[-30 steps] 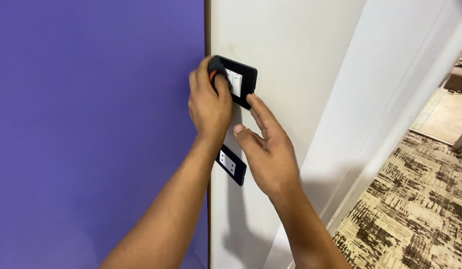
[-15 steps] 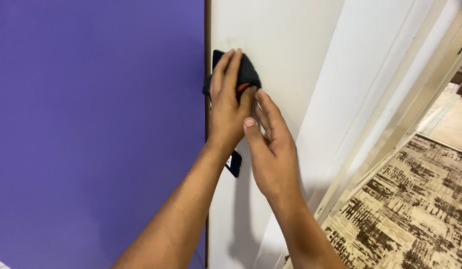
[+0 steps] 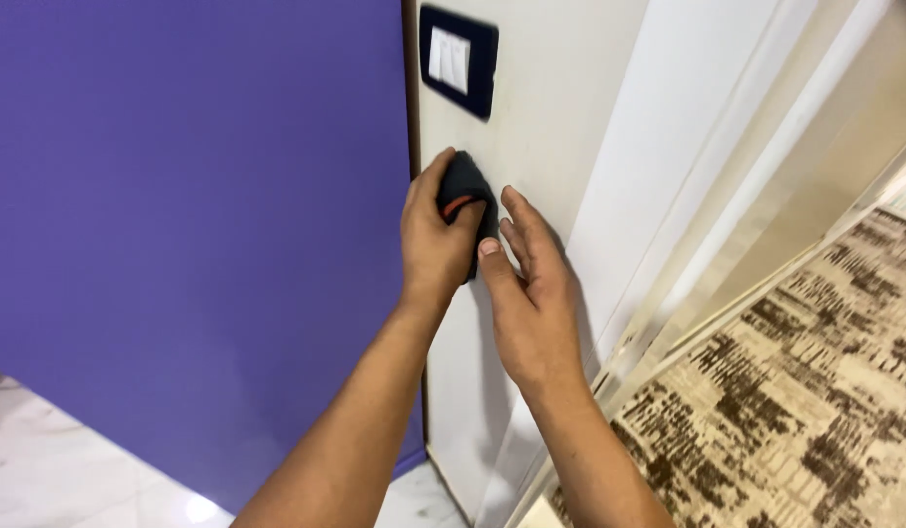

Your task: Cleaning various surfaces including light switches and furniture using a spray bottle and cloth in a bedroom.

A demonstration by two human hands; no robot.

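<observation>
White wall (image 3: 551, 88): one switch plate (image 3: 459, 61); left hand (image 3: 435, 242) grip clamped on one dark cloth (image 3: 466, 191), right hand (image 3: 533, 293) grip apart.

Wall panel (image 3: 179, 196), 9 o'clock: solid violet-purple, no pattern.
Wall strip (image 3: 541, 117), 12 o'clock: plain off-white.
Door frame (image 3: 687, 176), 2 o'clock: white, shading to beige at its outer edge.
Switch plate (image 3: 460, 61), 12 o'clock: black surround, two white rockers.
Cloth (image 3: 464, 191), centre, under the left hand (image 3: 433, 244): dark charcoal with a thin orange-red trim.
Carpet (image 3: 795, 401), 4 o'clock: cream-beige ground with broken dark brown dashes, brushstroke-like.
Floor tile (image 3: 62, 469), 8 o'clock: glossy white with faint grey marbling.
</observation>
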